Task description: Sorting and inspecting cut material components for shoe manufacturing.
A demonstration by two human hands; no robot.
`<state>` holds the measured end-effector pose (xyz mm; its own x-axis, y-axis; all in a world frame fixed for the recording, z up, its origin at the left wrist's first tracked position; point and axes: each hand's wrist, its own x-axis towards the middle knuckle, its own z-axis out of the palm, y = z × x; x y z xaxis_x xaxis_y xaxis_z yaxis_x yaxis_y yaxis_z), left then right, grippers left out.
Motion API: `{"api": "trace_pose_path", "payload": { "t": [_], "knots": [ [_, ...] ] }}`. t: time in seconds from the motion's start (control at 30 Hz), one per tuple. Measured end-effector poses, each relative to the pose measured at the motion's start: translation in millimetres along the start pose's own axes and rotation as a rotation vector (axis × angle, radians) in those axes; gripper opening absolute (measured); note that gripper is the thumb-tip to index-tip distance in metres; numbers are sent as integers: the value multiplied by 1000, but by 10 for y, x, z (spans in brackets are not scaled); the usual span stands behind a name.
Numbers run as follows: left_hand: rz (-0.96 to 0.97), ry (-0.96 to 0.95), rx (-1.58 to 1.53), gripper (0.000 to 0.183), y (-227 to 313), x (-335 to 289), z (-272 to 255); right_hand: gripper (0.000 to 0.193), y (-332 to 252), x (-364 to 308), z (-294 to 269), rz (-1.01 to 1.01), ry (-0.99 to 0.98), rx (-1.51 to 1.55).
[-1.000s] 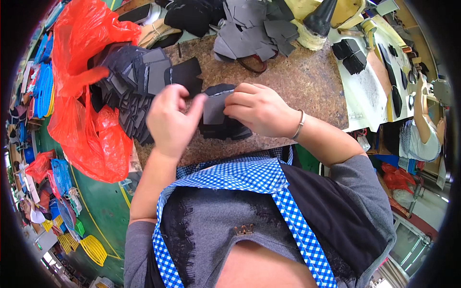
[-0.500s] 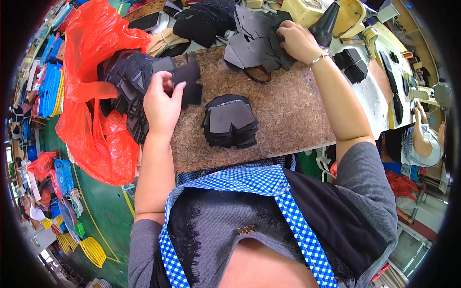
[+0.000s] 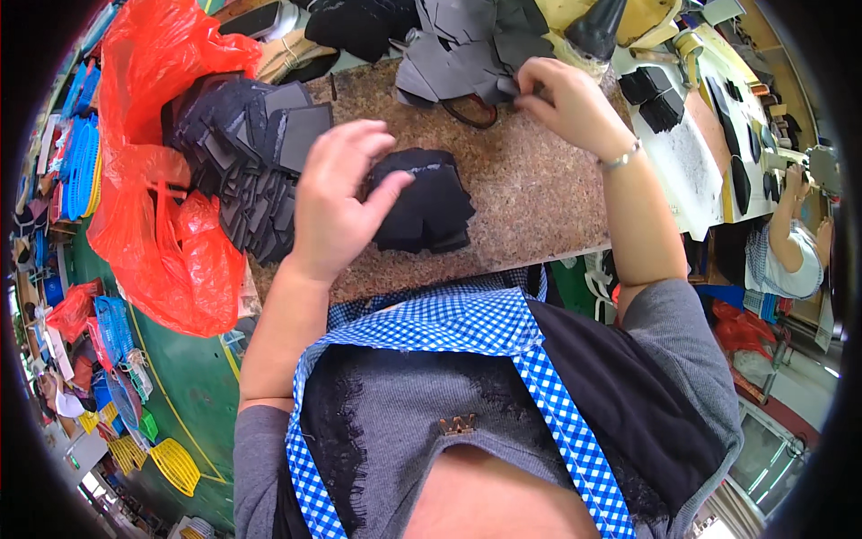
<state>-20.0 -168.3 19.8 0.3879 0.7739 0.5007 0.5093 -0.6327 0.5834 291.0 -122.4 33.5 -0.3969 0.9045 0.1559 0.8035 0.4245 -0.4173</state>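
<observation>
My left hand point(image 3: 346, 193) is open, fingers spread, at the left side of a neat stack of black cut pieces point(image 3: 426, 211). Its thumb reaches over the stack's edge. The top piece lies with its black side up. Curled together, the fingers of my right hand point(image 3: 566, 103) pinch the edge of a grey flat piece point(image 3: 489, 76) in a loose pile of grey cut pieces point(image 3: 444, 67). A dark loop-shaped handle point(image 3: 473, 115) sticks out from under that pile. Left of my left hand is a large heap of black and grey cut pieces point(image 3: 256, 148).
A red plastic bag point(image 3: 144, 171) lies around the heap's left side. The speckled brown board point(image 3: 539, 198) carries the stack. Farther right are a small black stack point(image 3: 653, 97), a black cone-shaped tool point(image 3: 597, 27) and a hammer-like tool point(image 3: 690, 54). Another person's arm point(image 3: 786, 225) shows at far right.
My left hand has moved right from the heap to the stack and let go of a black piece, which now tops the stack. My right hand has drawn nearer along the grey pile's edge.
</observation>
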Motion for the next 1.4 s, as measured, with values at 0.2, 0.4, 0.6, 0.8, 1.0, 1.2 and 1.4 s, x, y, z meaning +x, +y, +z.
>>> {"api": "trace_pose_path", "payload": {
  "t": [0.2,0.4,0.6,0.8,1.0,1.2,1.4],
  "knots": [
    [-440,-182,-657,48,247,-45,-8,17,-859,-110,319,-167,175,580],
    [-657,-65,-771,36,170,-258,50,40,-914,-206,547,132,17,726],
    [-607,-175,-379,44,211,-338,15,43,-995,-305,533,85,-29,542],
    [-573,-285,6,52,211,-293,20,40,-951,-285,547,-33,49,310],
    [-469,-180,73,32,-53,125,-156,32,-396,141,198,40,332,40],
    [-45,56,320,45,-1169,1126,93,50,424,512,233,1,35,-196],
    [-62,-40,458,43,-1652,1549,322,47,409,572,188,23,28,-209]
  ]
}}
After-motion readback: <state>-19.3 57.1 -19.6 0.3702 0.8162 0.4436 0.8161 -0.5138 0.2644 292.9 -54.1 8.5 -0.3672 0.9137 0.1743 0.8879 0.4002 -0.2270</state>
